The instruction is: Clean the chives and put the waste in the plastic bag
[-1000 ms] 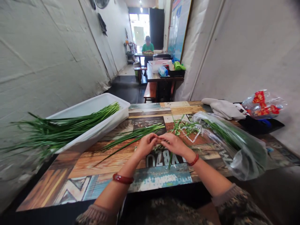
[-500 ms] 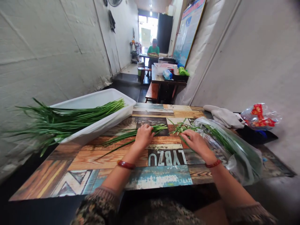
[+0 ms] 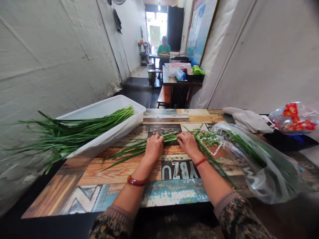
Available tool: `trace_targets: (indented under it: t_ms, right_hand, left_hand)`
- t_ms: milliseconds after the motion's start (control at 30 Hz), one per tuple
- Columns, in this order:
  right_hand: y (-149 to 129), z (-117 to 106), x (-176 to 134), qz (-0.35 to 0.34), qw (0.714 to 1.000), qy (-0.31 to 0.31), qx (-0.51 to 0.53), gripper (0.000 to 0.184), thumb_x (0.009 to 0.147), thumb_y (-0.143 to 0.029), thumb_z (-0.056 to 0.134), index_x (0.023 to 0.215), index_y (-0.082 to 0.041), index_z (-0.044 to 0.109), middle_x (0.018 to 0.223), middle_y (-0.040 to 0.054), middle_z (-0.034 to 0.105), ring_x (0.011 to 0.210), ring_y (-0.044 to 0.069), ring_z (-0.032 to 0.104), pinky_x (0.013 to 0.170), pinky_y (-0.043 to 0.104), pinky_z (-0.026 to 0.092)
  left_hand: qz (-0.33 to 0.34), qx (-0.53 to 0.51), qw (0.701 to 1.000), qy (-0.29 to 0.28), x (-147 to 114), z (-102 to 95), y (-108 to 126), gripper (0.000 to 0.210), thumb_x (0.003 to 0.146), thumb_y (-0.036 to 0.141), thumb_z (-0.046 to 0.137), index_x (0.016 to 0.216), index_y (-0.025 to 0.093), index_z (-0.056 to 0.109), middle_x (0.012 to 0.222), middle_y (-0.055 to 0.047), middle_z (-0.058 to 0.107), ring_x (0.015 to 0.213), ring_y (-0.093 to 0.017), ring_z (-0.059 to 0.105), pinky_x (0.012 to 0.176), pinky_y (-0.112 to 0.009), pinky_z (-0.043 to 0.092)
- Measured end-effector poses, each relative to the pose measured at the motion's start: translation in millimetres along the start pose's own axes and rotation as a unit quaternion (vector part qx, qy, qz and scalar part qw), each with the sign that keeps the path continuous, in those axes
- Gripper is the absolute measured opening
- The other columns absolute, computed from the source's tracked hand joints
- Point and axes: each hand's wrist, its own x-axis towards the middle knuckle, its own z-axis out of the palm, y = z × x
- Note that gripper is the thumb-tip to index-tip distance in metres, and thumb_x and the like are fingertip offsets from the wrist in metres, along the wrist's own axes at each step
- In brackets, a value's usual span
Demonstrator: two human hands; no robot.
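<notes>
My left hand [image 3: 154, 146] is closed over a small bunch of garlic chives [image 3: 132, 149] on the table, leaves trailing left and pale stem ends pointing right. At those stem ends, the fingers of my right hand [image 3: 188, 143] are pinched together on the chives; their tips are partly hidden. Beside my right hand lies a loose pile of chive scraps [image 3: 206, 136], with some long leaves stretching towards me. To the left, a white plastic tub [image 3: 138, 116] holds a large bundle of chives [image 3: 99, 125] that hangs over its far-left end. More chives show inside a clear plastic bag [image 3: 279, 172] at the right.
The table [image 3: 99, 171] has a patchwork wood print. A pale cloth [image 3: 249, 120] and a clear bag with red print [image 3: 294, 118] lie at the right. Walls stand on both sides. Farther back, a person in green [image 3: 163, 49] sits behind another table [image 3: 183, 81].
My right hand has moved left from the scrap pile to the stem ends by my left hand. The left hand stays on the bunch. The view has shifted slightly.
</notes>
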Motion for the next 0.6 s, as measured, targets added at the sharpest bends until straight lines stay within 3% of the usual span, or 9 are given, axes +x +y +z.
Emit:
trace_targets:
  t_ms: [167,367,467,600]
  right_hand:
    - [9,-6,-3,-0.003,0.998,0.022,0.056,0.007,0.085,-0.021,0.064,0.088,-0.024,0.070,0.098,0.0064,0.066,0.096,0.023,0.056,0.086,0.037,0.041]
    - [1,-22,-1,-0.009,0.963,0.066,0.259,0.015,0.091,-0.028,0.058,0.088,-0.023,0.071,0.089,0.0045,0.071,0.089,0.020,0.063,0.086,0.035,0.047]
    - [-10,-28,-2,0.018,0.935,0.069,0.346,0.016,0.089,-0.032,0.059,0.089,-0.023,0.071,0.089,0.0039,0.072,0.087,0.019,0.064,0.084,0.034,0.049]
    - [-16,-28,-3,0.086,0.894,0.048,0.437,0.023,0.088,-0.040,0.059,0.094,-0.021,0.071,0.093,0.0039,0.072,0.085,0.018,0.064,0.080,0.032,0.051]
  left_hand:
    - [-0.008,-0.050,0.998,0.034,1,-6.7,0,0.015,0.088,0.019,0.054,0.097,0.020,0.065,0.106,-0.010,0.063,0.102,-0.027,0.055,0.084,-0.038,0.041]
    - [0.014,-0.133,0.986,0.103,-3,-17.2,7,0.028,0.094,0.025,0.048,0.119,0.020,0.060,0.116,-0.009,0.064,0.109,-0.024,0.053,0.094,-0.038,0.039]
    - [0.046,-0.134,0.986,0.084,-5,-19.0,12,0.028,0.095,0.031,0.048,0.118,0.022,0.062,0.115,-0.008,0.065,0.108,-0.024,0.053,0.094,-0.038,0.038]
    - [0.049,-0.178,0.982,0.032,-5,-16.5,14,0.019,0.095,0.028,0.048,0.096,0.020,0.066,0.095,-0.006,0.068,0.093,-0.020,0.058,0.082,-0.033,0.041]
